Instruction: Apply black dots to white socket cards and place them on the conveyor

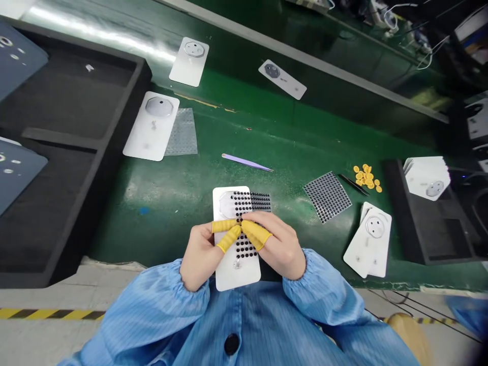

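Observation:
My left hand is closed in a pinch at the middle of a sheet of small black round pads, with yellow finger cots on its thumb and forefinger. From the other side my right hand grips the same sheet, its thumb in a yellow cot. The two hands' fingertips meet over the pads; whether a single pad lies between them is hidden. Under the sheet is a white phone-back-shaped panel with a rounded camera area at its top. The sheet reaches past the panel's right edge.
Lilac tweezers lie beyond my hands. To the right are another pad sheet, black tweezers, yellow finger cots, stacked white panels and a black tray. Leftward stand a large black tray and a white panel.

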A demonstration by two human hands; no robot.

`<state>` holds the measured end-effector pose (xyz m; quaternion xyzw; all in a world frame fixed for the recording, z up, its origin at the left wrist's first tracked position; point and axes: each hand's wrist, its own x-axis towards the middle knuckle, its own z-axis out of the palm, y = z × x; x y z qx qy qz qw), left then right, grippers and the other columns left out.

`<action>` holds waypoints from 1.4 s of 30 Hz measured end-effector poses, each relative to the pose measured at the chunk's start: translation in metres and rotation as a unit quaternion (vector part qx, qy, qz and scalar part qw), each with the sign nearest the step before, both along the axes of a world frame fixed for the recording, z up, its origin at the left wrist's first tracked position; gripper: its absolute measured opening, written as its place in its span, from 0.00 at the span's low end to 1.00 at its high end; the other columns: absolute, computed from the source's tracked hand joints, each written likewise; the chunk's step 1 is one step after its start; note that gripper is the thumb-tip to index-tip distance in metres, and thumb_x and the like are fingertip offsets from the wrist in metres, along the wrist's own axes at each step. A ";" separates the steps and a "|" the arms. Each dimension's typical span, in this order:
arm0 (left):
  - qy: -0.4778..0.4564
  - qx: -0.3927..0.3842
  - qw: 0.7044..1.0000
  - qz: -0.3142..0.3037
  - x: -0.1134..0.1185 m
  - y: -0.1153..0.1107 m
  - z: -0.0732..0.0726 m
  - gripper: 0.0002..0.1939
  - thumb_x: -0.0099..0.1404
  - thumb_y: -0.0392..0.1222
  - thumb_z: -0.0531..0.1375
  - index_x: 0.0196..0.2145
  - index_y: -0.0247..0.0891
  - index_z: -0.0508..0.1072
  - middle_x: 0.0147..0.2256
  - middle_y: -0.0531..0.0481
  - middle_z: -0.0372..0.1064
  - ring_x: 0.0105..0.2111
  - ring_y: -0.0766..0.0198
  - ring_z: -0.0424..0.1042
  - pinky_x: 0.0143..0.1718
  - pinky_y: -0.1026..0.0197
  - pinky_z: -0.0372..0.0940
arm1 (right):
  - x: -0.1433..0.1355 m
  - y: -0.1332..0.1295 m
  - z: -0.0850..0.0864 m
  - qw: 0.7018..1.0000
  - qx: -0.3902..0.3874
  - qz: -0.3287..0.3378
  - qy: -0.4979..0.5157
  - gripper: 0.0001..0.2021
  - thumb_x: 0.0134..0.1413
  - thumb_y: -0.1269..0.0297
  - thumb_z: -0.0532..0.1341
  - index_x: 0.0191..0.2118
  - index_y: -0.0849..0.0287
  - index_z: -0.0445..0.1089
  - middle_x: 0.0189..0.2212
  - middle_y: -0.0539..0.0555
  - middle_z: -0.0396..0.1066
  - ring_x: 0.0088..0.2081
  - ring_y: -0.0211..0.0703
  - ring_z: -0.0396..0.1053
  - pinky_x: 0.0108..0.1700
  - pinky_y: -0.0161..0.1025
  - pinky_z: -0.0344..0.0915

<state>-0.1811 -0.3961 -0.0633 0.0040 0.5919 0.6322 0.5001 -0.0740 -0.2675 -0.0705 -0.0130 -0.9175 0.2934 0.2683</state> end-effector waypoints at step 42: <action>0.377 0.023 0.926 0.021 0.008 -0.025 0.026 0.28 0.57 0.31 0.64 0.54 0.47 0.68 0.44 0.50 0.77 0.42 0.56 0.77 0.40 0.61 0.73 | -0.009 -0.004 0.032 0.991 0.132 0.015 -0.017 0.16 0.58 0.67 0.55 0.51 0.64 0.67 0.52 0.66 0.69 0.59 0.54 0.63 0.59 0.57 0.60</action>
